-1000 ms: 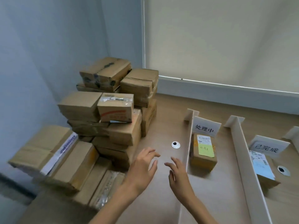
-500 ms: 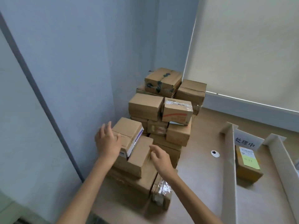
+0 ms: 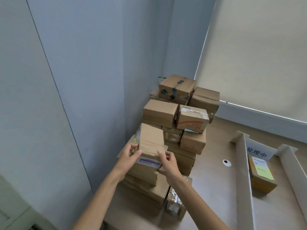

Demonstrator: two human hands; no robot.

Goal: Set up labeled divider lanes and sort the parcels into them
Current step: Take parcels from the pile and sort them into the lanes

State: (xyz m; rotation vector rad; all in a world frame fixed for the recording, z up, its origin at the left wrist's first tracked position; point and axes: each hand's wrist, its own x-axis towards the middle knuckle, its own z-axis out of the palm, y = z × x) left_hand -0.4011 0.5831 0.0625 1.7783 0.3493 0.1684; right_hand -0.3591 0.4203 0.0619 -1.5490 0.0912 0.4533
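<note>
A moment ago the 2 hands only reach for the pile. Now the left hand [image 3: 131, 154] and right hand [image 3: 168, 161] hold the top box [image 3: 150, 138] by its sides, fingers curled round it. It tips up at the near left of the pile [image 3: 159, 112]. I think it goes next into a lane by the white divider [image 3: 242, 163] on the right.

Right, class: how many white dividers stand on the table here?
2. One divider stands left of the lane with the labelled parcel; the other divider stands right of that lane, cut off by the picture's edge. More may lie beyond the right edge.
</note>
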